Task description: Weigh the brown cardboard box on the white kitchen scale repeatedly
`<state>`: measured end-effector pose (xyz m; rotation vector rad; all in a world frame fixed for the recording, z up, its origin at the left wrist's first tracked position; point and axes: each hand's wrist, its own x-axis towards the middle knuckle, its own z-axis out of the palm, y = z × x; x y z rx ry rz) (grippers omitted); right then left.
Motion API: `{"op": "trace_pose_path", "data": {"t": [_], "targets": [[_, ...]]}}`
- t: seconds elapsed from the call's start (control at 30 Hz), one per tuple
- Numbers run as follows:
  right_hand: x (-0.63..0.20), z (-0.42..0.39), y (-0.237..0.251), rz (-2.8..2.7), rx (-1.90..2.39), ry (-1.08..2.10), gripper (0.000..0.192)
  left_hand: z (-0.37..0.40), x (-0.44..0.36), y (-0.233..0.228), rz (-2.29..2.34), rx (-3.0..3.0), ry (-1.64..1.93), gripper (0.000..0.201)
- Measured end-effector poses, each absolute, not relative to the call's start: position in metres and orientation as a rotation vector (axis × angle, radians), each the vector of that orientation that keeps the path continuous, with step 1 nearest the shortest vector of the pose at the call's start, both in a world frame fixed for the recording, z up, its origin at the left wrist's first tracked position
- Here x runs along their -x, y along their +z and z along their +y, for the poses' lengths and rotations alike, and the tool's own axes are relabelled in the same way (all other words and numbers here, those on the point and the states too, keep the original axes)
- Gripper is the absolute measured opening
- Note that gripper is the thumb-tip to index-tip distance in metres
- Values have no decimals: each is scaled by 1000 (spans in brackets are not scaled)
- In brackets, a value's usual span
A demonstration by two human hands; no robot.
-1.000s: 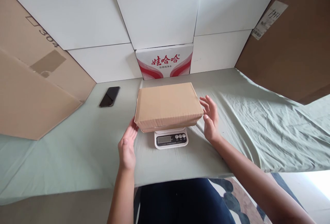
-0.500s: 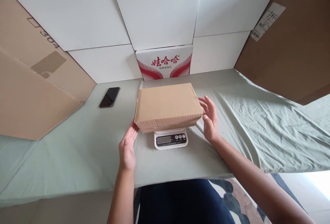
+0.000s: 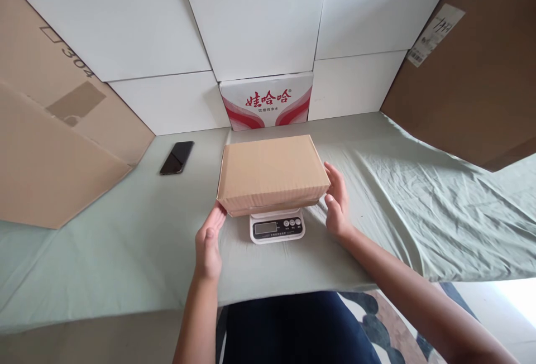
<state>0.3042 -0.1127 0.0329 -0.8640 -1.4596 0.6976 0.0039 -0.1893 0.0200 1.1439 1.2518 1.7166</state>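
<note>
A closed brown cardboard box (image 3: 272, 168) lies across a small white digital scale (image 3: 277, 235), hiding the scale's platform. The scale's grey display and round buttons show in front, with no readable digits. My left hand (image 3: 209, 241) is at the box's lower left corner, its fingertips partly hidden against or beneath the edge, thumb apart from the others. At the right end, my right hand (image 3: 337, 202) has its fingers curved along the side, thumb near the front corner. Both hands hold the box between them.
Left of the box lies a black phone (image 3: 177, 157) on the green cloth (image 3: 138, 241). A white carton with red lettering (image 3: 268, 104) stands behind, among white panels (image 3: 255, 23). Large cardboard pieces stand at left (image 3: 54, 157) and right (image 3: 469, 90). The table's front edge is close to my legs.
My right hand has moved inward to the box's right side, its fingers drawn closer together. My left hand has barely shifted. The box and scale stay in place.
</note>
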Motion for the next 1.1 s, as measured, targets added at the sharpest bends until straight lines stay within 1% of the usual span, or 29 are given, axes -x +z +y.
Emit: {"op": "trace_pose_path", "data": {"t": [0.07, 0.17, 0.3, 0.43, 0.5, 0.63, 0.7, 0.8, 0.9, 1.1], "targets": [[-302, -116, 31, -1486, 852, 720, 65, -190, -4, 17, 1255, -1165, 1697, 80], [-298, -119, 31, -1505, 834, 773, 70, -192, -4, 16, 1239, -1192, 1658, 80], [-295, -104, 47, -1468, 770, 740, 73, -178, -5, 39, 1162, -1256, 1657, 78], [-291, -53, 67, -1468, 695, 644, 73, -122, -8, 75, 1065, -1324, 1674, 77], [-288, -25, 67, -1462, 717, 640, 74, -85, -12, 80, 1050, -1309, 1646, 77], [-279, 10, 46, -1381, 785, 721, 75, -31, -23, 56, 1076, -1142, 1662, 82], [-276, 13, 35, -1376, 824, 763, 76, -22, -26, 37, 1109, -1078, 1673, 83], [-275, 11, 27, -1400, 864, 849, 76, -21, -26, 19, 1163, -1024, 1688, 76], [-278, 13, 25, -1395, 863, 949, 77, -24, -23, 15, 1211, -972, 1715, 71], [-300, 24, 17, -1142, 991, 1017, 89, -27, -7, 21, 1277, -878, 1809, 69]]}}
